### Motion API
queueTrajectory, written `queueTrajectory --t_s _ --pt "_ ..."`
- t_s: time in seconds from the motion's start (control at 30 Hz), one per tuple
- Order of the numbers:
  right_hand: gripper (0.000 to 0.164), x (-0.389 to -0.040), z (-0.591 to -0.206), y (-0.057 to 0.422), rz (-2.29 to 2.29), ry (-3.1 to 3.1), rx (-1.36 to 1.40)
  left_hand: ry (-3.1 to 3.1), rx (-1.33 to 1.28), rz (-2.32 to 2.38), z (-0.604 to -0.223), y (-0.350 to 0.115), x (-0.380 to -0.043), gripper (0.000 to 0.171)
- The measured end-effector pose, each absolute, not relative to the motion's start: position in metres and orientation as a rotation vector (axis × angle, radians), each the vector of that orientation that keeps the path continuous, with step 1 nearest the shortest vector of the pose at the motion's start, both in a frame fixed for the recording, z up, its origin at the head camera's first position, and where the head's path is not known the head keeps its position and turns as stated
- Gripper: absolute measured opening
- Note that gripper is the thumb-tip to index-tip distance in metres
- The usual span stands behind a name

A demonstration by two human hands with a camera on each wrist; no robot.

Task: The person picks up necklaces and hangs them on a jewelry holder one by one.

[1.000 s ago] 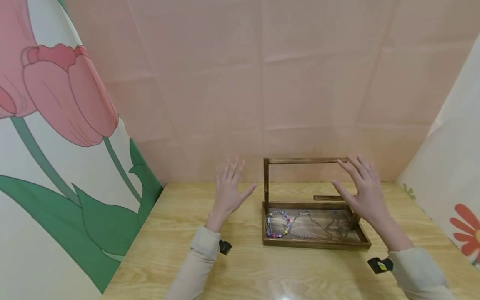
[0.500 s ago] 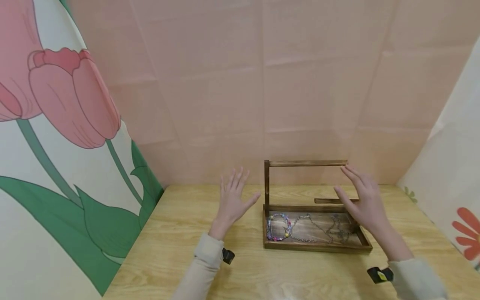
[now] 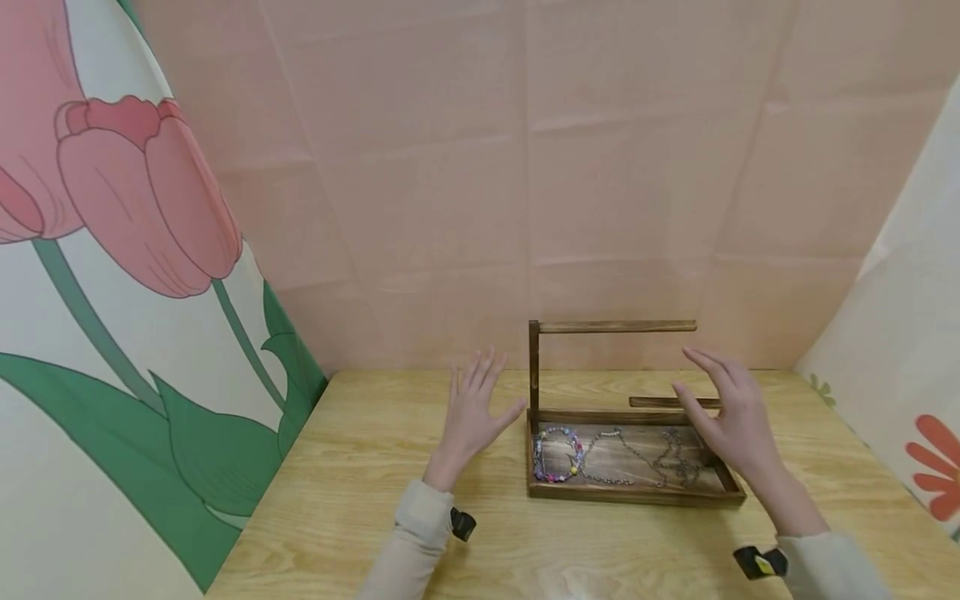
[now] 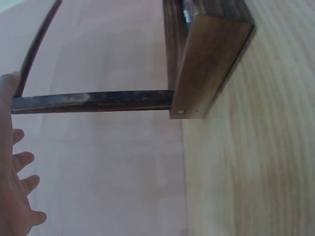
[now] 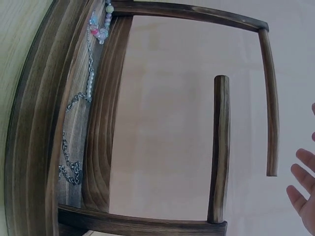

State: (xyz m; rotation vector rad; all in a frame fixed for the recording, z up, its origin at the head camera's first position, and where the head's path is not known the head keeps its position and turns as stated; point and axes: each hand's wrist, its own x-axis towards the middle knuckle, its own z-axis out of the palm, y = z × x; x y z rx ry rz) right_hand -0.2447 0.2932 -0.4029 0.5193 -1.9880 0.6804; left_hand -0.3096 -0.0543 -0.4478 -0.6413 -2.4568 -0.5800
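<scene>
A dark wooden jewelry stand [image 3: 636,497] has a shallow tray at its base and bars above it. Its upper bar [image 3: 618,327] extends right from the tall left post; a lower bar [image 3: 326,250] runs from the right post. A colorful beaded necklace [image 3: 558,455] lies at the tray's left end, and a silver chain [image 3: 622,481] trails toward the right. My left hand [image 3: 471,423] is spread in the air left of the stand, holding nothing. Beside the stand's right end, my right hand [image 3: 737,417] hovers with fingers apart and nothing in it, hiding part of the right post.
The stand sits on a light wood-grain table [image 3: 352,517]. A pink cloth backdrop [image 3: 420,208] rises behind the table. Flower-printed panels flank it, with a tulip panel [image 3: 150,208] on the left. Each wrist wears a small black camera.
Both hands have sunk lower. The left has drifted slightly right, toward the stand, and the right hand's fingertips have dropped below the upper bar. The stand and jewelry stay as they were.
</scene>
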Motion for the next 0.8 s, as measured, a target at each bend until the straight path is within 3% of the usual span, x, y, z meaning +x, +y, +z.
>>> queueTrajectory --t_s 0.8 --pt "0.03 -0.234 -0.432 0.298 0.812 -2.057 0.455 -2.571 -0.685 -0.599 -0.483 -0.039 -0.299 0.075"
